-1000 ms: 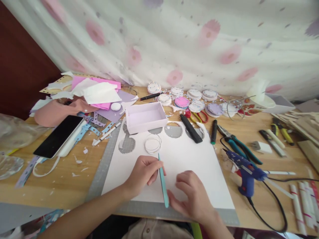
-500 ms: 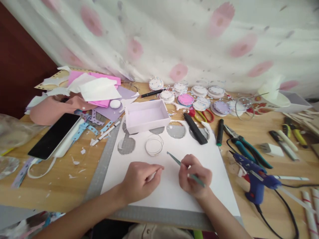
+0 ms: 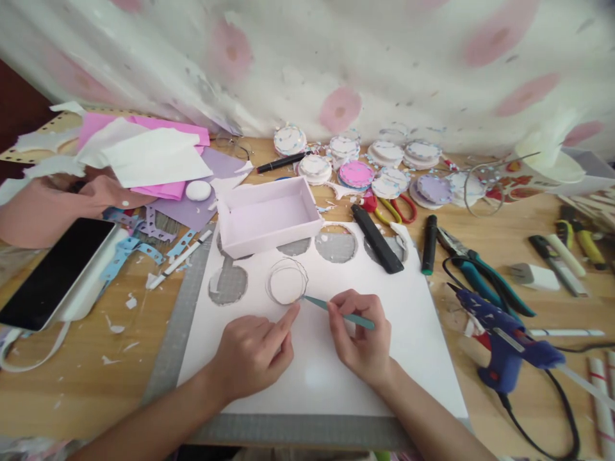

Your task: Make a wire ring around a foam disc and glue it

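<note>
My right hand (image 3: 362,333) grips a slim teal craft knife (image 3: 353,318) like a pen. The pointed end reaches the lower right edge of a thin circular outline (image 3: 288,282) on the white sheet (image 3: 307,371). Whether that outline is drawn, cut or fine wire, I cannot tell. My left hand (image 3: 257,349) holds nothing. Its index finger stretches out to the sheet just below the circle, close to the knife tip, with the other fingers curled. Round holes in the sheet show the grey cutting mat (image 3: 228,286) beneath.
A pale lilac box (image 3: 269,218) stands on the sheet's far edge. Behind it sit several decorated discs (image 3: 355,174). To the right lie a black marker (image 3: 429,243), teal-handled pliers (image 3: 485,275) and a blue glue gun (image 3: 504,346). A phone (image 3: 57,272) and paper scraps occupy the left.
The knife tip has come left and down to the circle's edge. My left index finger has straightened toward the circle. The camera view has shifted slightly.
</note>
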The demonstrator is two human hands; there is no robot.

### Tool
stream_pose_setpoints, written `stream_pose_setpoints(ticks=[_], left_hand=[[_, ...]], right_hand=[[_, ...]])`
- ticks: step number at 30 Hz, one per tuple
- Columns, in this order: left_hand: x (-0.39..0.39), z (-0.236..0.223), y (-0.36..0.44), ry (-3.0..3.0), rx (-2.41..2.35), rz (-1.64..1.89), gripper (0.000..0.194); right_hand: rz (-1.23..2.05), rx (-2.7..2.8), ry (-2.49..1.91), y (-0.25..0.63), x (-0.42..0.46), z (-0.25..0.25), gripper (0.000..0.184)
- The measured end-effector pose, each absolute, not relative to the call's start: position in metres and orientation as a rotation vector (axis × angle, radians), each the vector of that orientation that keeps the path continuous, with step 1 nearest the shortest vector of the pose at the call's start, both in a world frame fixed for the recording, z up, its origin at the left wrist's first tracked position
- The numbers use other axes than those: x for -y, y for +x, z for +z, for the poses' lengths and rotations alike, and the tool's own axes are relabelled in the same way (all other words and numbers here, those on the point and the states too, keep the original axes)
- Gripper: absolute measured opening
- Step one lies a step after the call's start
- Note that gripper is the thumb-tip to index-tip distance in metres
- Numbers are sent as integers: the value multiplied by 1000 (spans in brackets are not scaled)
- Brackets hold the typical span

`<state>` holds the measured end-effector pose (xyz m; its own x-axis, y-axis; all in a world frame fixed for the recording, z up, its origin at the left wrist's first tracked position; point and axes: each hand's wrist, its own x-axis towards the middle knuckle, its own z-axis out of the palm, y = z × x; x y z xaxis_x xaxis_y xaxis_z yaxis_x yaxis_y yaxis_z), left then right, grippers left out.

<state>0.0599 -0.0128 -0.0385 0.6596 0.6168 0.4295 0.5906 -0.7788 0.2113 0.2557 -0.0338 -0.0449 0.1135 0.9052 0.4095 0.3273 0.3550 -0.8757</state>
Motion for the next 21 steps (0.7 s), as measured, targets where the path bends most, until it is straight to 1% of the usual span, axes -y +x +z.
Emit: stream_pose_setpoints(ticks=[10,21], left_hand=[[12,-39,61,2797,-1090,718,42],[11,-39,60,2784,-1110,715,42]], right_hand=[[563,1531,-1187,257,31,-43,26],[351,1816,-1065,260,28,-41,26]])
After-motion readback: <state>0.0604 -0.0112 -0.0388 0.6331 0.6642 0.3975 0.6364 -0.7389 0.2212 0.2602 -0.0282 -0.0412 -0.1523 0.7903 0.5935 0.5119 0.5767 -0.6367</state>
